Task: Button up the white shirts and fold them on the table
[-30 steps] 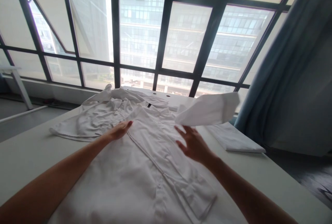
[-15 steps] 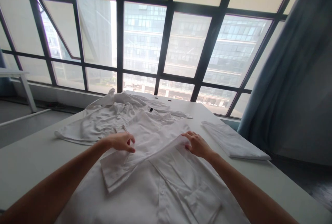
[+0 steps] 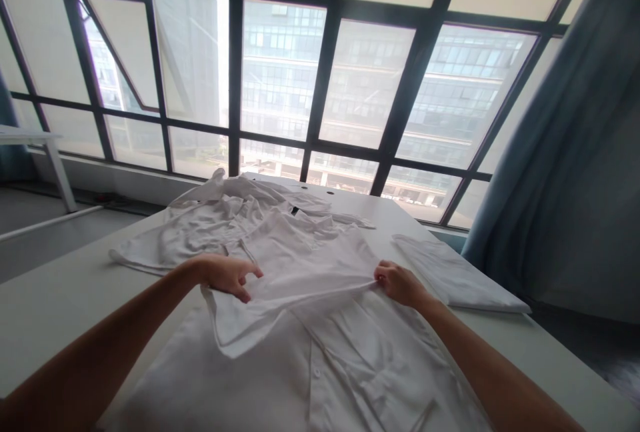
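A white button-up shirt point(image 3: 320, 365) lies spread on the pale table point(image 3: 55, 312) in front of me. Its sleeve point(image 3: 295, 285) is folded across the chest. My left hand point(image 3: 225, 273) pinches the left part of that sleeve, fingers curled on the cloth. My right hand point(image 3: 400, 283) grips the fold at the shirt's right shoulder, fingers closed on the fabric. The cloth between both hands is lifted slightly and pulled taut.
A crumpled pile of white shirts point(image 3: 200, 225) lies at the table's far left. A folded white garment point(image 3: 455, 275) rests at the right edge. Large windows point(image 3: 320, 72) stand behind, a blue curtain point(image 3: 565, 172) hangs right, and another table point(image 3: 30, 142) is at far left.
The sleeve, thrown across in the air a second ago, has landed on the shirt front. Both hands then closed on it and now hold it stretched between them.
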`<state>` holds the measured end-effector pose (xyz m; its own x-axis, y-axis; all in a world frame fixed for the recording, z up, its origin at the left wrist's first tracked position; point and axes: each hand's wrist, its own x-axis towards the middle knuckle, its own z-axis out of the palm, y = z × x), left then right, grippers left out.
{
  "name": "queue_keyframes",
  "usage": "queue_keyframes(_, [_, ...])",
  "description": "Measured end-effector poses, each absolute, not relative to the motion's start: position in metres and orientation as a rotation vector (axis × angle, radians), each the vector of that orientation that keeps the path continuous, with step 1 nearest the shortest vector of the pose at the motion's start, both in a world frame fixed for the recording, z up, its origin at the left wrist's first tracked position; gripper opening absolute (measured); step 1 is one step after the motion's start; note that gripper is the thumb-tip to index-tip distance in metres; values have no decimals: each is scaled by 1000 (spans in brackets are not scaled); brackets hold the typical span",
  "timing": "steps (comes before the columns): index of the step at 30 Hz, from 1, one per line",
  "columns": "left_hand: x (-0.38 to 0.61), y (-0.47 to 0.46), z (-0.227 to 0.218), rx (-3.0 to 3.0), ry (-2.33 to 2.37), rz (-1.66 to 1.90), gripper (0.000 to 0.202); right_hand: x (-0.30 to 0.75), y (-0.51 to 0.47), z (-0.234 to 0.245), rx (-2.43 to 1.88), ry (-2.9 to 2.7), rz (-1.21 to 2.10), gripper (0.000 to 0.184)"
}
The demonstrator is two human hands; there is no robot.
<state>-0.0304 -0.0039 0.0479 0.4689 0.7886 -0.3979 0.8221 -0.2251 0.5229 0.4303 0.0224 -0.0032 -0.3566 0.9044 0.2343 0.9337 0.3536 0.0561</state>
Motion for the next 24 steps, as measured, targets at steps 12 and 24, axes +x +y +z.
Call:
queue_keyframes(12, [44,-22,11,2749,731,221,69,371,113,-19,-1858,-2386,47,63])
queue_keyframes(24, [42,-22,1,2693,655,73,91,400,233,-41,-2270,-2109,250,68])
